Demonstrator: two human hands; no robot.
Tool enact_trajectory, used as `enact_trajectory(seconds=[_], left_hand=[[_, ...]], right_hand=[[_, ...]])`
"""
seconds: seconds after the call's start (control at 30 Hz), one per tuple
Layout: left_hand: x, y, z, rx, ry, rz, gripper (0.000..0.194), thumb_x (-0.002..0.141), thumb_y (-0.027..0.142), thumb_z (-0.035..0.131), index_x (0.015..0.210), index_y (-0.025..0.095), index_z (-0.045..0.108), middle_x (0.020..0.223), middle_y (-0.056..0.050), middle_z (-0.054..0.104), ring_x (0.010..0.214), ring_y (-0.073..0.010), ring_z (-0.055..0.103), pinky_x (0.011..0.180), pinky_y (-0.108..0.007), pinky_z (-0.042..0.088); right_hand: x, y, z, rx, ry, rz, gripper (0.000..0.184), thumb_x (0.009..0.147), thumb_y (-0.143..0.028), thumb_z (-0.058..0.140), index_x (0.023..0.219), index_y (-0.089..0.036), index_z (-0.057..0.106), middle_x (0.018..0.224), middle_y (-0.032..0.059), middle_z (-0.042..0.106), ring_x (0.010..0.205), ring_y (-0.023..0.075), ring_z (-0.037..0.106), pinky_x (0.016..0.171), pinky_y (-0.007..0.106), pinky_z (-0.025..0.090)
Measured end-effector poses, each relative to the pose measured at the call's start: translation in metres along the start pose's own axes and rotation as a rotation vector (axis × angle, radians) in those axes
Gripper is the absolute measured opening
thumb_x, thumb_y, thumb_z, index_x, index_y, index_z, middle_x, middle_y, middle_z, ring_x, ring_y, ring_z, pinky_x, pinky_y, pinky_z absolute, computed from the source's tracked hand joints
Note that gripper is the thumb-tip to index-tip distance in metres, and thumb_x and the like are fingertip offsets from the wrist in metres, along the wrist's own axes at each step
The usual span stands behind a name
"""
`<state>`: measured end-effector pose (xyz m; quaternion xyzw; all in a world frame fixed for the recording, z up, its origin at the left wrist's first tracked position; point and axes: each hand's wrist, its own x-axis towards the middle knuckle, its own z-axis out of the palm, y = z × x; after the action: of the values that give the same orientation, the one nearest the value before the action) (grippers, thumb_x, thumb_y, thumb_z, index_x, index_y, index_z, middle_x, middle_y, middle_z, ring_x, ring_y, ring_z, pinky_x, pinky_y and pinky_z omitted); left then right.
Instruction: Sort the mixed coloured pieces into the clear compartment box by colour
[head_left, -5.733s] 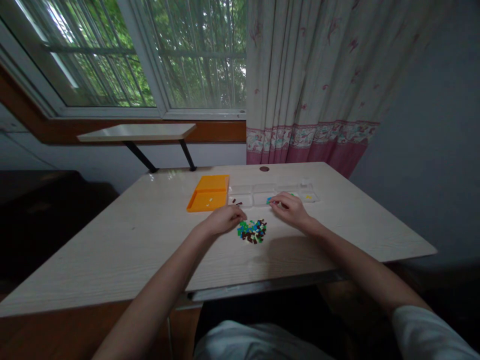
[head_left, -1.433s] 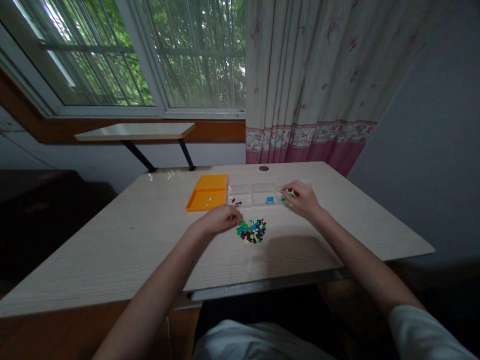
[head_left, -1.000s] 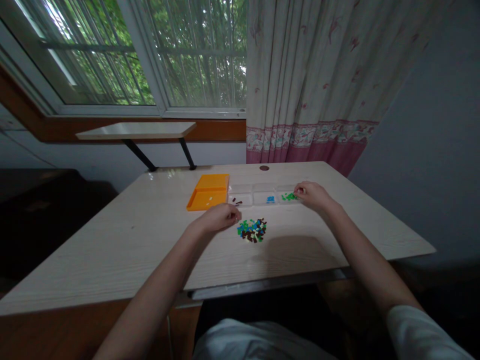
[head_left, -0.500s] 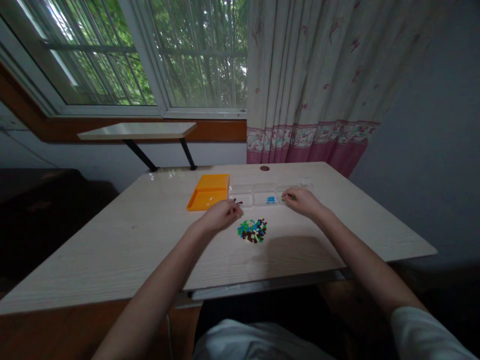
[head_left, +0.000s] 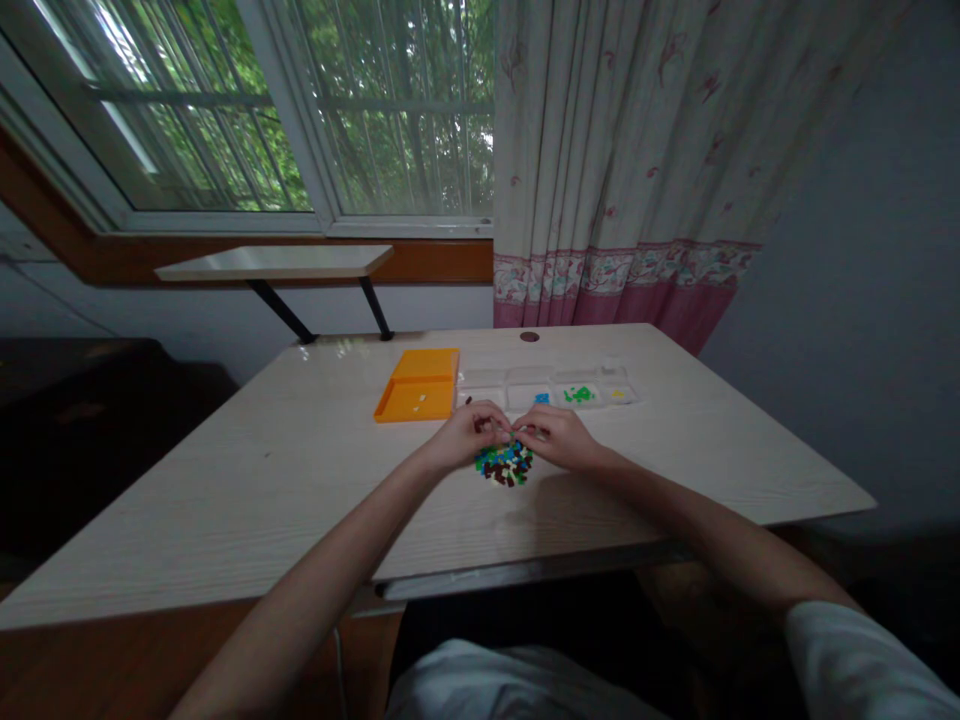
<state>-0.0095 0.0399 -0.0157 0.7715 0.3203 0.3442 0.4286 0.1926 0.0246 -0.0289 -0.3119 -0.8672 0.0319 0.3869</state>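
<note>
A pile of small mixed-colour bricks (head_left: pixel 505 464) lies on the table, brown, green, blue and pale ones together. Just over its far edge, my left hand (head_left: pixel 474 434) and my right hand (head_left: pixel 556 436) meet at the fingertips. Both hands have their fingers pinched; whatever they hold is too small to make out. Behind them stands a row of clear plastic boxes (head_left: pixel 592 404). Blue bricks (head_left: pixel 541 398) are in one, green bricks (head_left: pixel 579 394) in another, and a few yellow bricks (head_left: pixel 618 394) in the rightmost. My left hand partly hides the leftmost box.
An open orange case (head_left: pixel 414 400) with a few pale pieces inside sits left of the boxes. The pale wooden table (head_left: pixel 315 500) carries a raised shelf (head_left: pixel 277 262) on black legs at its back left. A curtain (head_left: pixel 600 200) hangs behind the table.
My right hand has come left and nearer from the green bricks' box to the pile. My left hand has moved right from beside the leftmost box, so both hands now meet.
</note>
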Motion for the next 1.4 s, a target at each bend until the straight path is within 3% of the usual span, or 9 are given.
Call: enact_trajectory(seconds=[0.3, 0.43, 0.53, 0.73, 1.1, 1.23, 1.4], left_hand=[[0.000, -0.002, 0.002, 0.004, 0.021, -0.042, 0.025, 0.070, 0.033, 0.064, 0.080, 0.010, 0.062, 0.063, 0.002, 0.049, 0.052, -0.0059, 0.039, 0.050, -0.018, 0.030], [-0.002, 0.003, -0.009, 0.258, 0.040, -0.024, 0.020, 0.075, 0.029, 0.058, 0.081, 0.011, 0.065, 0.065, 0.000, 0.053, 0.056, -0.0082, 0.043, 0.052, -0.019, 0.033], [-0.003, 0.007, -0.021, 0.474, -0.047, 0.062, 0.015, 0.076, 0.018, 0.053, 0.078, 0.013, 0.067, 0.073, -0.004, 0.059, 0.066, -0.0107, 0.050, 0.061, -0.021, 0.039], [-0.006, 0.010, -0.029, 0.585, -0.242, 0.138, 0.032, 0.066, 0.001, 0.045, 0.081, 0.015, 0.069, 0.083, -0.005, 0.064, 0.078, -0.0128, 0.056, 0.076, -0.024, 0.044], [-0.007, -0.003, -0.030, 0.757, -0.219, 0.091, 0.026, 0.072, 0.010, 0.046, 0.085, 0.017, 0.068, 0.089, -0.006, 0.063, 0.082, -0.0148, 0.057, 0.074, -0.024, 0.044], [-0.007, -0.003, -0.030, 0.778, -0.205, 0.090, 0.018, 0.077, 0.016, 0.047, 0.080, 0.016, 0.065, 0.083, -0.005, 0.063, 0.078, -0.0146, 0.057, 0.070, -0.022, 0.042], [-0.006, -0.004, -0.030, 0.810, -0.203, 0.060, 0.016, 0.079, 0.020, 0.047, 0.079, 0.016, 0.063, 0.079, -0.005, 0.062, 0.074, -0.0140, 0.055, 0.067, -0.022, 0.040]], right_hand=[[0.001, -0.001, -0.002, -0.027, 0.036, -0.072, 0.015, 0.083, -0.029, 0.054, 0.084, -0.017, 0.064, 0.073, 0.0039, 0.063, 0.064, 0.0108, 0.056, 0.059, 0.020, 0.042], [0.002, 0.003, -0.012, -0.094, 0.063, -0.063, 0.015, 0.084, -0.027, 0.053, 0.084, -0.018, 0.064, 0.074, 0.0035, 0.063, 0.064, 0.0108, 0.056, 0.060, 0.021, 0.042], [0.003, 0.010, -0.022, -0.128, 0.118, -0.042, 0.014, 0.084, -0.026, 0.052, 0.083, -0.018, 0.064, 0.073, 0.0031, 0.063, 0.066, 0.0109, 0.057, 0.063, 0.021, 0.043], [0.000, 0.023, -0.032, -0.185, 0.147, 0.021, 0.016, 0.085, -0.028, 0.051, 0.084, -0.018, 0.065, 0.075, 0.0040, 0.065, 0.067, 0.0120, 0.058, 0.065, 0.022, 0.043], [0.000, 0.028, -0.036, -0.181, 0.123, 0.039, 0.019, 0.085, -0.030, 0.049, 0.084, -0.018, 0.065, 0.077, 0.0052, 0.065, 0.069, 0.0131, 0.058, 0.066, 0.024, 0.043], [0.001, 0.041, -0.047, -0.214, 0.036, 0.065, 0.019, 0.085, -0.029, 0.049, 0.087, -0.018, 0.065, 0.080, 0.0052, 0.065, 0.073, 0.0137, 0.058, 0.068, 0.024, 0.042], [-0.003, 0.071, -0.074, -0.349, -0.131, 0.258, 0.017, 0.082, -0.028, 0.052, 0.086, -0.019, 0.066, 0.082, 0.0041, 0.064, 0.069, 0.0136, 0.057, 0.064, 0.023, 0.040]])
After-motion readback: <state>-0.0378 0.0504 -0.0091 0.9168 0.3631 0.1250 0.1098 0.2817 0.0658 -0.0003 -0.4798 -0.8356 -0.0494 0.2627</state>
